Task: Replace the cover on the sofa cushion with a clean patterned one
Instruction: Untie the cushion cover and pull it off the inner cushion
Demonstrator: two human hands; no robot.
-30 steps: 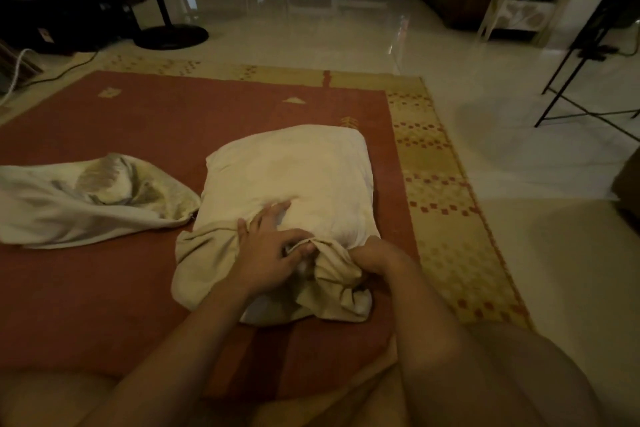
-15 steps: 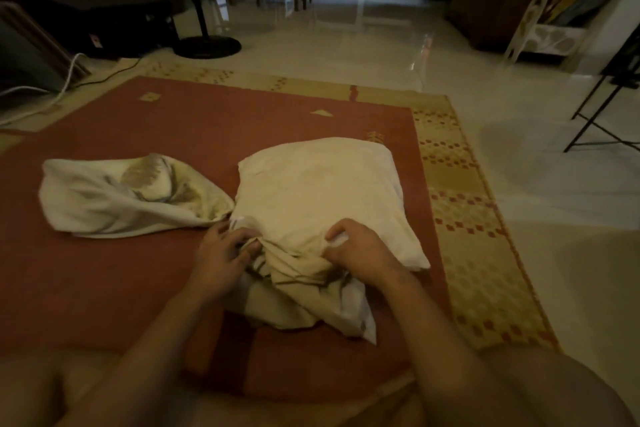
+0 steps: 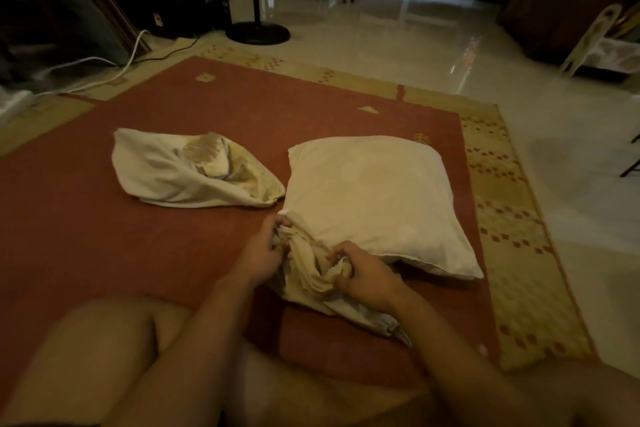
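1. Left hand (image 3: pixel 263 253): fingers curled, gripping the bunched beige cover (image 3: pixel 311 274) at the cushion's near left corner.
2. Right hand (image 3: pixel 367 279): fingers curled, clutching a fold of the same cover.
3. White cushion (image 3: pixel 374 198) lies flat on the rug (image 3: pixel 104 236), toward its right edge, mostly bare.
4. Second cover (image 3: pixel 180 173), crumpled with a gold pattern, lies mid-rug, just beside the cushion's left side.

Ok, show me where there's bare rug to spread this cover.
Bare rug lies beyond the cushion and the loose cover, and left of the left hand. Crowded between cushion and loose cover, and at the bunched cover.
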